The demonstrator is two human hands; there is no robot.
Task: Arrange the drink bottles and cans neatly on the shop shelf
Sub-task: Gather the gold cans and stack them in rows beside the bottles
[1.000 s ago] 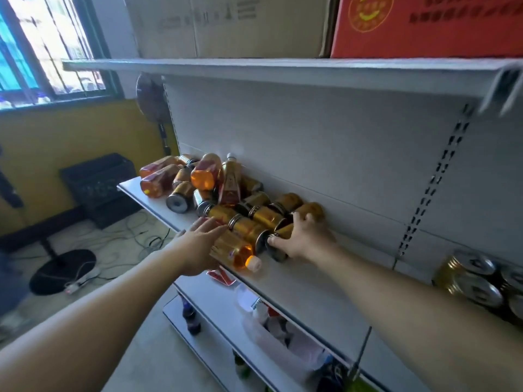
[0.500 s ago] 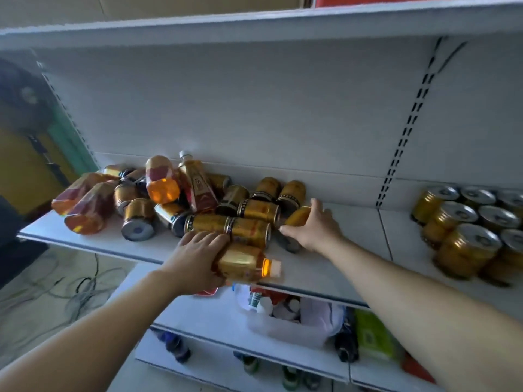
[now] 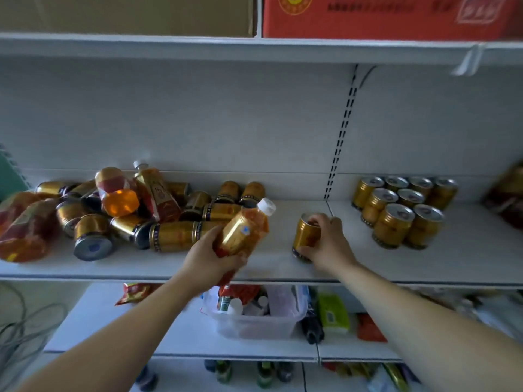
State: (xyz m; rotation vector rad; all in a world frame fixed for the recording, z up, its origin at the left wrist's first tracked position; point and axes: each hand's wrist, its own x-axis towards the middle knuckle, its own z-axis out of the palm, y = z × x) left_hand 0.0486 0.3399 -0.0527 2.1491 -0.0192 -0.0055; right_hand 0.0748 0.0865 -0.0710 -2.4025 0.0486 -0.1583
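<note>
Left grip (image 3: pixel 209 257) curls round the base of a bottle (image 3: pixel 244 230), cap tilted up-right; right grip (image 3: pixel 328 244) clasps a standing can (image 3: pixel 305 236) on the shelf (image 3: pixel 467 250).

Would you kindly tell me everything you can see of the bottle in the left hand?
The bottle looks like clear plastic holding amber drink, with a white cap and a gold and orange-red label. It is tilted, cap up and right, held over the front of the shelf. The left hand grips its lower end.
</note>
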